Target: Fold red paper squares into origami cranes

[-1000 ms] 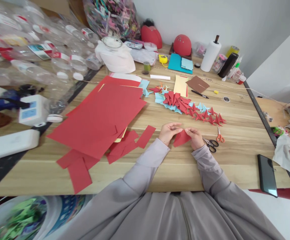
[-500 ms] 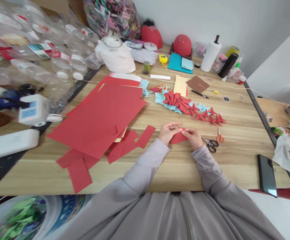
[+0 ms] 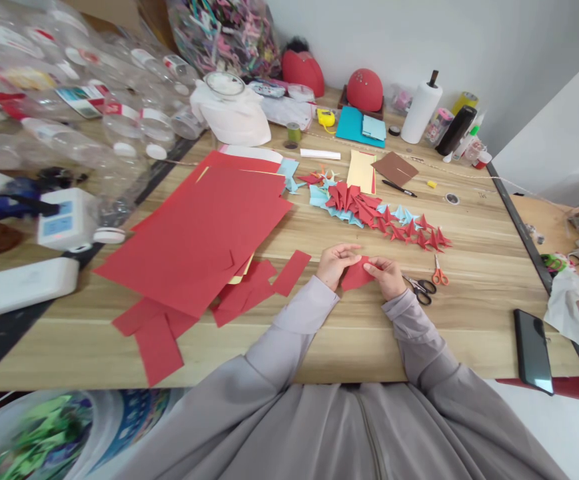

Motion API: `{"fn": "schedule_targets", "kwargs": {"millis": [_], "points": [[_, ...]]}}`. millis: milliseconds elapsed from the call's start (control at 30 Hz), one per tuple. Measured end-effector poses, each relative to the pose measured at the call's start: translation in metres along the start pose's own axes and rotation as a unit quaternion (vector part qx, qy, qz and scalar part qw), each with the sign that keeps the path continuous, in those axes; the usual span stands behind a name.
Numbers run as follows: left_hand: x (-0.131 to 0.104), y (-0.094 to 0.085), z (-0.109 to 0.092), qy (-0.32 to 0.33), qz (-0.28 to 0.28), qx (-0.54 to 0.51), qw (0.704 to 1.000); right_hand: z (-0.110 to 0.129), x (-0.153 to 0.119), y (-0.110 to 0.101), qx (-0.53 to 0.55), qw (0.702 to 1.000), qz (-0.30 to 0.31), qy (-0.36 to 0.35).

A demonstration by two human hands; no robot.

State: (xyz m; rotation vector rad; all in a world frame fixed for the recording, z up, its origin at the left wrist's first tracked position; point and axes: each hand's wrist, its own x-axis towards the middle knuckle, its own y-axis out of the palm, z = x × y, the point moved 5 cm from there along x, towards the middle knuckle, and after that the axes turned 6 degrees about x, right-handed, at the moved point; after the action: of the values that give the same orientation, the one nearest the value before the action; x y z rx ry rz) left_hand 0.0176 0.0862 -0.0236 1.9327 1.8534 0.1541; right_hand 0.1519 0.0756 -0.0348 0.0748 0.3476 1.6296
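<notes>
A small piece of red paper [image 3: 355, 275] is held between my two hands, just above the table. My left hand [image 3: 336, 265] pinches its left upper edge with thumb and fingers. On the other side, my right hand [image 3: 386, 275] grips the upper right corner between thumb and forefinger. Beyond the hands lie folded red paper pieces [image 3: 354, 201] in rows, with folded light blue ones [image 3: 342, 215] among them. Black-handled scissors [image 3: 423, 289] rest close to my right hand, beside small orange-handled scissors [image 3: 439, 275].
Large red sheets [image 3: 204, 233] and cut red strips [image 3: 158, 347] cover the left of the table. A black phone [image 3: 533, 350] lies near the right front edge. Plastic bottles [image 3: 119, 127] crowd the far left. A black pen [image 3: 399, 189] lies by brown paper [image 3: 396, 168].
Between my hands the red paper has shifted a little, and more of its face shows. My left thumb has moved slightly away from the right one.
</notes>
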Motion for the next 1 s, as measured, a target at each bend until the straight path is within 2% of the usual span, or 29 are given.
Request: {"fn": "schedule_targets", "kwargs": {"millis": [433,733,900,1000], "points": [[0.0014,-0.0014,-0.0019,0.027,-0.029,-0.015,0.999,-0.002,0.0014,0.0005,0.021,1.0,-0.007,0.006],[0.0014,-0.0027,-0.0008,0.02,-0.027,-0.018,0.999,-0.0038,0.0018,-0.0021,0.03,0.999,-0.011,0.005],[0.0026,-0.0059,-0.0013,0.031,-0.059,-0.019,0.998,-0.0017,0.002,-0.0003,0.053,0.999,-0.01,0.009],[0.0035,-0.0087,-0.0011,0.032,-0.075,-0.013,0.997,0.0031,0.0019,-0.0001,0.107,0.994,-0.027,0.003]]}}
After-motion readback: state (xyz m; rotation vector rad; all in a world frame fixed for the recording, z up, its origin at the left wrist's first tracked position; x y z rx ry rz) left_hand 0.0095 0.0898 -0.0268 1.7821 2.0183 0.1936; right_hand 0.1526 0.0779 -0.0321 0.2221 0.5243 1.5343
